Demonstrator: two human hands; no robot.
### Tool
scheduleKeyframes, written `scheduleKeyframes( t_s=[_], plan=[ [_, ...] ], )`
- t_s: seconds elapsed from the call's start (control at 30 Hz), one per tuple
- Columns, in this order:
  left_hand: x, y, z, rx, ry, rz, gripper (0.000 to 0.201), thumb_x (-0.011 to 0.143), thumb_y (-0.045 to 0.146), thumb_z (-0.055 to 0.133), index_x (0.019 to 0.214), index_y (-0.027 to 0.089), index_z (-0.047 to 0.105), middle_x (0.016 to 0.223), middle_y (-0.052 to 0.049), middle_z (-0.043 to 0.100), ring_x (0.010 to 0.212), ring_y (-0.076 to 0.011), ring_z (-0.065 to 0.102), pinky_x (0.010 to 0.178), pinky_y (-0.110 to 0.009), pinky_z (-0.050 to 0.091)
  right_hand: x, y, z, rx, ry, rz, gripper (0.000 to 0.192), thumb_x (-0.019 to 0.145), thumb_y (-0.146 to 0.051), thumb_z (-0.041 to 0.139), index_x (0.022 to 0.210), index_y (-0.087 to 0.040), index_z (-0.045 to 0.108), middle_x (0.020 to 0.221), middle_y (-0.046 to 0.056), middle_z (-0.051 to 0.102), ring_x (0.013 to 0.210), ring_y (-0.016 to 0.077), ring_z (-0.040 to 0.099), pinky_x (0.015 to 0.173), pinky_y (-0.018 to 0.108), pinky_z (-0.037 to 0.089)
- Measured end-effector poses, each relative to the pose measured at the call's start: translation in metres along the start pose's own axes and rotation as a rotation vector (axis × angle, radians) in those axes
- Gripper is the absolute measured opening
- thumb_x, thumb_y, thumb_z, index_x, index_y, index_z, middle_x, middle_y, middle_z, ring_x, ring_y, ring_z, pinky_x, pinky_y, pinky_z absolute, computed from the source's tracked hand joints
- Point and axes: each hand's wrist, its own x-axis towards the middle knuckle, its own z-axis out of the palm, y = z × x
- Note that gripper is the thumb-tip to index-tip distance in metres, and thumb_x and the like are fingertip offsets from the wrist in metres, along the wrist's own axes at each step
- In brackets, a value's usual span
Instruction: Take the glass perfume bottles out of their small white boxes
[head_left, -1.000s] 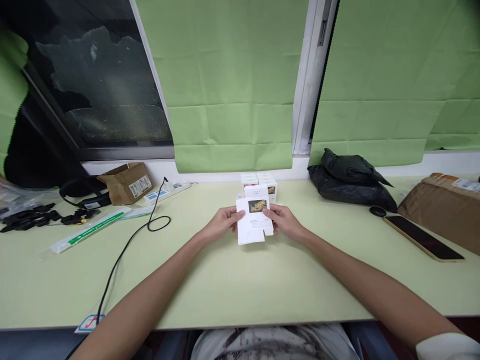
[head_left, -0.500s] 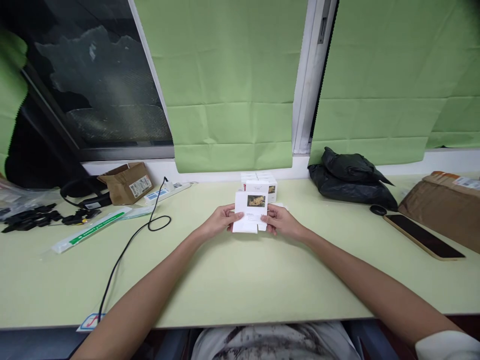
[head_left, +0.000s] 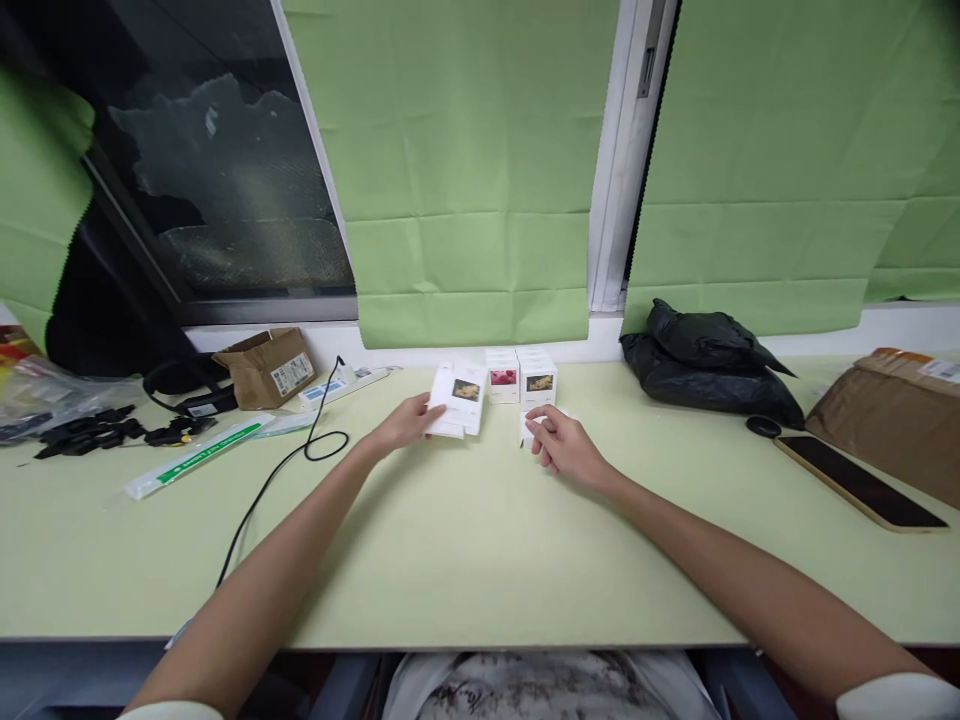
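Note:
A white folded carton (head_left: pixel 444 408) with a yellow-flower picture is pinched by its left side in my left hand (head_left: pixel 409 422). It is tilted and raised a little over the table, left of the small boxes. My right hand (head_left: pixel 566 445) hovers with loosely bent fingers over another white card piece (head_left: pixel 524 430), mostly hidden under the hand. Whether the fingertips touch that piece I cannot tell. Behind the hands stand white boxes in two columns, a box with a pink-flower picture (head_left: pixel 503 385) and a box with a yellow-flower picture (head_left: pixel 539 388).
On the left lie a black cable (head_left: pixel 281 465), a brown carton (head_left: pixel 268 370), a green-striped plastic packet (head_left: pixel 202 458) and black straps (head_left: pixel 90 430). To the right are a black plastic bag (head_left: pixel 709 365), a phone (head_left: pixel 859 483) and a brown parcel (head_left: pixel 892 420).
My right hand has let go of the carton both hands held. My left hand has carried it left, uncovering the pink-flower box. The camera view has shifted slightly.

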Motion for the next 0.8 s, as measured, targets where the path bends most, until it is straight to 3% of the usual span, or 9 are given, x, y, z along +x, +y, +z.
scheduleKeyframes(
  t_s=[0.1,0.2,0.3,0.37,0.47,0.6,0.7,0.8],
  plan=[
    [0.013,-0.03,-0.045,0.17,0.12,-0.127,0.06,0.08,0.065,0.069,0.109,0.013,0.074,0.09,-0.013,0.078,0.071,-0.0243,0.068,0.057,-0.029,0.049,0.001,-0.002,-0.003,-0.042,0.04,-0.035,0.039,0.097,-0.06,0.054,0.115,-0.026,0.064,0.071,-0.002,0.066,0.049,0.0125,0.057,0.037,0.02,0.041],
    [0.018,-0.053,-0.086,0.335,0.202,-0.281,0.068,0.078,0.063,0.069,0.119,0.009,0.071,0.086,-0.013,0.077,0.073,-0.0296,0.07,0.065,-0.034,0.052,0.0,-0.002,-0.003,-0.062,0.048,-0.048,0.039,0.098,-0.06,0.053,0.113,-0.026,0.065,0.072,-0.002,0.066,0.049,0.0124,0.056,0.039,0.021,0.041],
    [0.019,-0.067,-0.104,0.492,0.325,-0.375,0.081,0.082,0.064,0.064,0.136,0.003,0.062,0.11,-0.025,0.075,0.101,-0.0424,0.07,0.086,-0.046,0.053,-0.001,-0.003,-0.003,-0.084,0.027,-0.061,0.039,0.099,-0.059,0.051,0.112,-0.026,0.065,0.071,-0.003,0.066,0.049,0.0125,0.056,0.043,0.023,0.042],
    [0.018,-0.073,-0.1,0.567,0.399,-0.381,0.085,0.087,0.064,0.056,0.146,0.003,0.054,0.135,-0.031,0.064,0.126,-0.0482,0.058,0.1,-0.052,0.047,-0.002,-0.003,-0.003,-0.101,0.02,-0.076,0.037,0.099,-0.059,0.05,0.111,-0.026,0.064,0.071,-0.003,0.066,0.049,0.0126,0.056,0.046,0.024,0.043],
    [0.014,-0.076,-0.076,0.735,0.405,-0.294,0.08,0.093,0.069,0.044,0.152,0.014,0.051,0.153,-0.027,0.05,0.141,-0.0489,0.043,0.11,-0.059,0.037,-0.003,-0.003,-0.004,-0.151,0.025,-0.11,0.036,0.1,-0.057,0.049,0.11,-0.027,0.065,0.07,-0.003,0.066,0.05,0.0132,0.055,0.051,0.026,0.045],
    [0.009,-0.076,-0.047,0.91,0.251,-0.175,0.07,0.097,0.069,0.037,0.143,0.022,0.062,0.15,-0.023,0.055,0.139,-0.047,0.047,0.115,-0.064,0.026,-0.001,-0.002,-0.01,-0.313,0.074,-0.2,0.033,0.104,-0.052,0.044,0.109,-0.028,0.066,0.068,-0.003,0.064,0.053,0.0152,0.054,0.059,0.028,0.044],
    [0.009,-0.077,-0.042,0.94,0.273,-0.17,0.06,0.101,0.054,0.037,0.143,0.018,0.06,0.147,-0.024,0.057,0.135,-0.0454,0.052,0.115,-0.063,0.026,0.005,0.002,-0.019,-0.519,0.227,-0.261,0.031,0.105,-0.045,0.042,0.107,-0.027,0.067,0.069,-0.001,0.063,0.063,0.0191,0.056,0.068,0.031,0.042],
    [0.01,-0.078,-0.045,0.951,0.317,-0.186,0.056,0.103,0.042,0.035,0.144,0.012,0.058,0.145,-0.027,0.057,0.136,-0.0457,0.05,0.115,-0.063,0.027,0.015,0.01,-0.032,-0.672,0.407,-0.257,0.03,0.103,-0.038,0.041,0.11,-0.023,0.066,0.082,0.006,0.067,0.085,0.0257,0.06,0.079,0.034,0.043]
  ],
)
